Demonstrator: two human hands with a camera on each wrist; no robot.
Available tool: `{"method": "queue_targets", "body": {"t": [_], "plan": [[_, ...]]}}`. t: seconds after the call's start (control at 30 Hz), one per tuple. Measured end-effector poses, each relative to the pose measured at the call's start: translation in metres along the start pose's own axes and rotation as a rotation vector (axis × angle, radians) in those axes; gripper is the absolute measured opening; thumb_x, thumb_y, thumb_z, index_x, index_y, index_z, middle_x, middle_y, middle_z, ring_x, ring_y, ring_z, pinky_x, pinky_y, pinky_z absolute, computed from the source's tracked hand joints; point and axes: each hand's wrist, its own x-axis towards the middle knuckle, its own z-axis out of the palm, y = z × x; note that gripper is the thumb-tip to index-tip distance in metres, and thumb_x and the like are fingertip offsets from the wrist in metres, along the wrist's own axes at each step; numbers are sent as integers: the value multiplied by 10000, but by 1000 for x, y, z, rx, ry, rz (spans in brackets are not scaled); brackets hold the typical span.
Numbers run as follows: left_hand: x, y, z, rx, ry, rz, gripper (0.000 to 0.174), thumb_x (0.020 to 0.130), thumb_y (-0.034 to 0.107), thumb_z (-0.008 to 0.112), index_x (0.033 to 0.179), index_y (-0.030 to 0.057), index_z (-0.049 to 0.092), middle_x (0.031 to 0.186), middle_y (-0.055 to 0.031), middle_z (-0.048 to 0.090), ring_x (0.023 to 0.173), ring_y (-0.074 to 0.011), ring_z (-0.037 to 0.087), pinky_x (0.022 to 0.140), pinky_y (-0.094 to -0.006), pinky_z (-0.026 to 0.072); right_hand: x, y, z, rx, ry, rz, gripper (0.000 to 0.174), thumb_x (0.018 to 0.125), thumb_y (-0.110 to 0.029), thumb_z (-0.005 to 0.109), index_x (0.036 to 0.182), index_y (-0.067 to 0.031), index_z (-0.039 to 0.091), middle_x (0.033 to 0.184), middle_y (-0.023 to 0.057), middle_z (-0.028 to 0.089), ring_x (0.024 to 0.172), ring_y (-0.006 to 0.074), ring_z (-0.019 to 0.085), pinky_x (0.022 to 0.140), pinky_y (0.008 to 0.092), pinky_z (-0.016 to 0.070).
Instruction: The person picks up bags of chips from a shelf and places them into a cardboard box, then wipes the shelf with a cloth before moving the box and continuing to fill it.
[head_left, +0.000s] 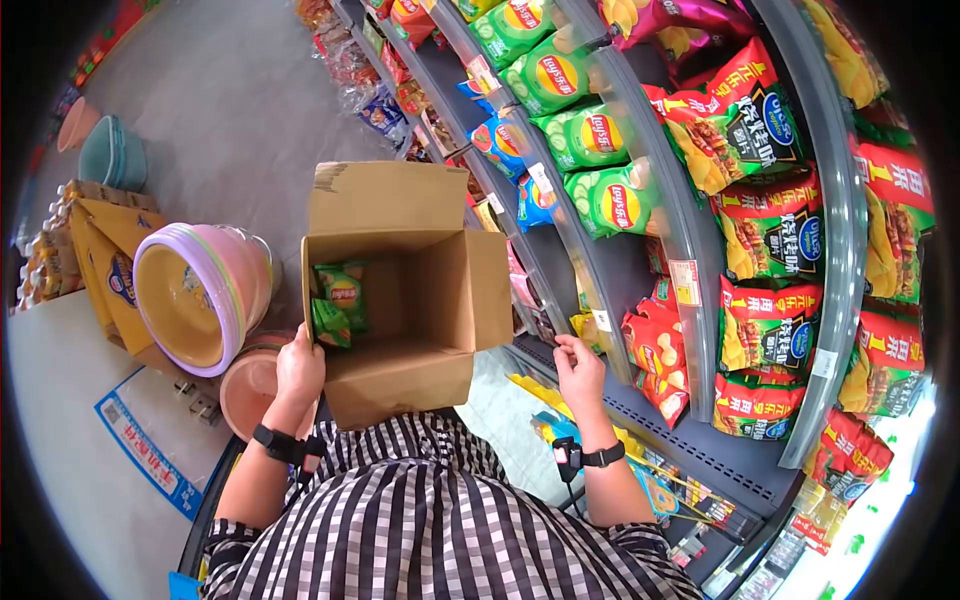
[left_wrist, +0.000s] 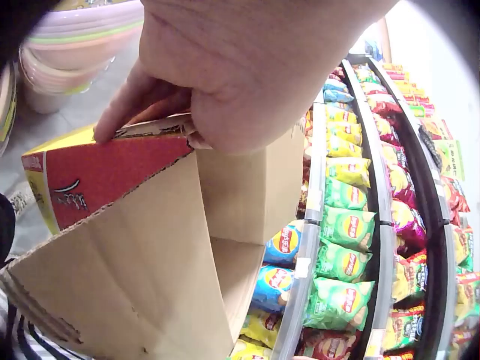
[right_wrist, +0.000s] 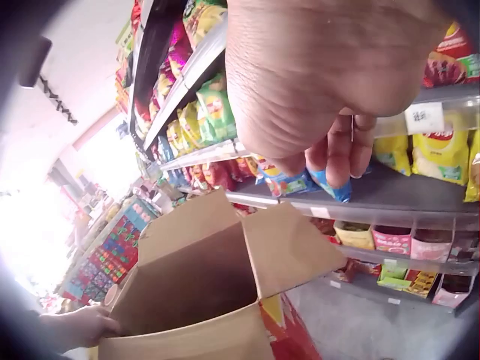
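Observation:
An open cardboard box is in front of my body, its flaps folded outward. Two green bags of chips lie inside against its left wall. My left hand grips that left edge, with the thumb and fingers on either side of the cardboard in the left wrist view. Held out at the shelf on the right, my right hand has loosely bent fingers and nothing visible in them. A yellow bag is just beyond its fingertips in the head view. Blue bags show behind its fingers in the right wrist view.
Shelves of chip bags curve along the right, with green bags and red bags behind clear front lips. Stacked plastic basins and a yellow carton stand left of the box. Grey floor lies beyond.

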Motion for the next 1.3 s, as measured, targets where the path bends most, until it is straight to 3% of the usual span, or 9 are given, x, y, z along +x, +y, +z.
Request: {"method": "queue_targets", "body": {"t": [0.17, 0.3, 0.5, 0.63, 0.9, 1.0, 1.17, 1.23, 1.3], "plan": [[0, 7, 3, 15, -47, 0, 306, 771, 65, 504, 1074, 22, 491, 766, -262, 595, 748, -430, 575, 683, -502, 460, -3, -10, 9, 91, -17, 9, 204, 788, -73, 606, 988, -32, 606, 772, 103, 637, 608, 164, 604, 580, 268, 479], [2, 8, 4, 11, -39, 31, 323, 767, 69, 510, 1080, -9, 487, 737, -260, 597, 719, -425, 582, 680, -498, 465, 22, 1, -4, 475, 117, 162, 284, 821, -18, 558, 1104, -11, 538, 742, 14, 567, 654, 79, 548, 614, 220, 448], [0, 5, 15, -25, -2, 8, 314, 764, 41, 492, 1077, 26, 507, 758, -269, 586, 747, -436, 567, 687, -506, 450, 92, 32, -42, 811, 484, 378, 442, 814, -21, 573, 1229, -4, 422, 892, 49, 528, 684, 123, 534, 592, 252, 458], [-2, -6, 25, 34, -32, 28, 398, 765, 70, 510, 1151, -17, 470, 710, -255, 595, 685, -411, 590, 650, -488, 479, 135, 57, -57, 994, 584, 625, 355, 812, -39, 583, 1142, -2, 458, 889, 68, 530, 749, 151, 539, 647, 290, 503], [-12, -30, 45, 37, -83, 3, 425, 768, 81, 526, 1173, -28, 463, 696, -252, 594, 672, -406, 591, 641, -484, 481, 174, 81, -61, 978, 603, 745, 311, 793, -134, 608, 1053, 7, 514, 1042, 104, 481, 894, 189, 490, 788, 315, 479], [-15, -33, 45, 45, -74, -1, 424, 770, 87, 528, 1173, -27, 464, 695, -258, 592, 669, -412, 588, 636, -490, 480, 170, 69, -57, 744, 666, 765, 292, 778, -151, 640, 1030, -32, 554, 1016, 82, 503, 909, 174, 485, 757, 287, 463], [-14, -29, 40, 54, -77, 9, 413, 773, 88, 520, 1167, -25, 466, 702, -265, 591, 678, -421, 585, 638, -506, 474, 181, 104, -67, 826, 713, 686, 322, 756, -198, 682, 1031, -83, 561, 1002, 43, 516, 883, 159, 475, 768, 277, 425], [-12, -26, 37, 36, -71, 13, 411, 773, 86, 517, 1165, -26, 466, 701, -264, 591, 681, -421, 584, 642, -508, 473, 187, 116, -72, 876, 602, 602, 350, 743, -238, 696, 1033, -110, 546, 1021, 30, 518, 837, 154, 460, 808, 287, 385], [-11, -25, 35, 22, -69, 16, 410, 773, 85, 515, 1164, -27, 466, 701, -263, 592, 684, -422, 584, 647, -511, 471, 185, 132, -77, 558, 399, 543, 332, 756, -280, 680, 1018, -139, 532, 971, 19, 522, 808, 141, 445, 800, 288, 353]]}}
